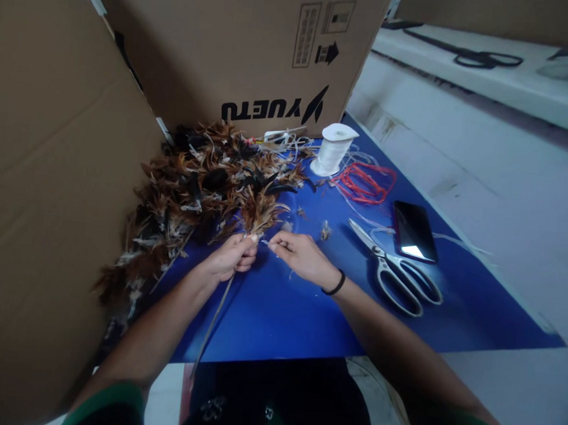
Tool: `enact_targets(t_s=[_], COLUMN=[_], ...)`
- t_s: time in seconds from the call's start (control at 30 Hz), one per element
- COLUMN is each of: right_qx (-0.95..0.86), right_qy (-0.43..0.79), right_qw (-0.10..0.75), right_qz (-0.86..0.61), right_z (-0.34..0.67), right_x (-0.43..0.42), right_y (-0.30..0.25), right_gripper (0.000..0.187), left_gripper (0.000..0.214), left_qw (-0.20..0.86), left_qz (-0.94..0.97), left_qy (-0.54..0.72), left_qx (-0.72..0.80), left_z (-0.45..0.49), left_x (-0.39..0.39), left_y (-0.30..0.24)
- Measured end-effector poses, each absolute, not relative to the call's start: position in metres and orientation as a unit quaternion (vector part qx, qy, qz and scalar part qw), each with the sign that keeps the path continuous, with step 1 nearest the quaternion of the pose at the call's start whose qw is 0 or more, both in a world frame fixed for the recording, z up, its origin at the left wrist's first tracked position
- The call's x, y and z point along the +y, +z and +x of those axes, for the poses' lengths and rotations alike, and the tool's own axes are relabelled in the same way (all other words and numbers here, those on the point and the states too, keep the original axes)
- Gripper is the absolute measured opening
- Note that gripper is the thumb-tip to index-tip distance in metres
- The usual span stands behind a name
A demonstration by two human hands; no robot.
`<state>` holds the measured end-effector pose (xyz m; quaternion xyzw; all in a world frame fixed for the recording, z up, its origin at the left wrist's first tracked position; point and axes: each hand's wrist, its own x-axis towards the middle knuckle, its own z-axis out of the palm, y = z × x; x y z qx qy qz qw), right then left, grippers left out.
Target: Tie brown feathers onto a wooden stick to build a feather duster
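Note:
My left hand [231, 258] is closed around a thin stick [213, 316] topped with a small bunch of brown feathers [259, 212]. The stick slants down toward me under the hand. My right hand [301, 254] sits just to the right of it, fingers pinched on a thin pale strand or quill right beside the bunch's base; it is too small to name. A black band circles the right wrist. Both hands hover over a blue mat [283, 307]. A big heap of brown and black feathers [190, 195] lies just beyond and left of the left hand.
Silver scissors [395, 269] and a black phone [414, 231] lie right of my hands. A white thread spool [333, 148] and a red cord bundle [366, 182] sit further back. Cardboard boxes [53, 162] wall the left and rear. A white ledge holds black scissors [482, 58].

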<state>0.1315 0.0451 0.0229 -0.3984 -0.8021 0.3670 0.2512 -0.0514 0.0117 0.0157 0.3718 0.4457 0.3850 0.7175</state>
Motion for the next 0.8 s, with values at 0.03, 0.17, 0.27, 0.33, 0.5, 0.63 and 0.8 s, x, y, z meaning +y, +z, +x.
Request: enact_targets(t_s=[0.03, 0.17, 0.27, 0.33, 0.5, 0.63, 0.8], right_qx=[-0.800, -0.699, -0.616, -0.610, -0.723, -0.818, -0.870], right_qy=[0.371, 0.518, 0.603, 0.602, 0.477, 0.371, 0.301], right_qw=[0.247, 0.236, 0.216, 0.215, 0.265, 0.258, 0.265], right_qz=[-0.402, -0.433, -0.459, -0.469, -0.424, -0.357, -0.288], right_z=[0.132, 0.127, 0.121, 0.119, 0.131, 0.139, 0.135], right_x=[0.045, 0.044, 0.044, 0.045, 0.049, 0.046, 0.037], right_y=[0.021, 0.008, 0.000, -0.002, 0.003, 0.017, 0.032], right_gripper=[0.014, 0.009, 0.005, 0.006, 0.013, 0.015, 0.021], left_gripper=[0.041, 0.041, 0.041, 0.041, 0.041, 0.039, 0.039], left_qw=[0.717, 0.718, 0.720, 0.720, 0.718, 0.722, 0.725], left_qz=[0.372, 0.377, 0.381, 0.383, 0.380, 0.359, 0.349], left_qy=[0.385, 0.380, 0.371, 0.367, 0.374, 0.374, 0.367], left_qx=[0.446, 0.445, 0.446, 0.447, 0.447, 0.457, 0.468], left_z=[-0.051, -0.050, -0.048, -0.048, -0.048, -0.046, -0.042], left_x=[0.012, 0.011, 0.010, 0.010, 0.012, 0.012, 0.011], left_y=[0.016, 0.018, 0.019, 0.019, 0.016, 0.013, 0.010])
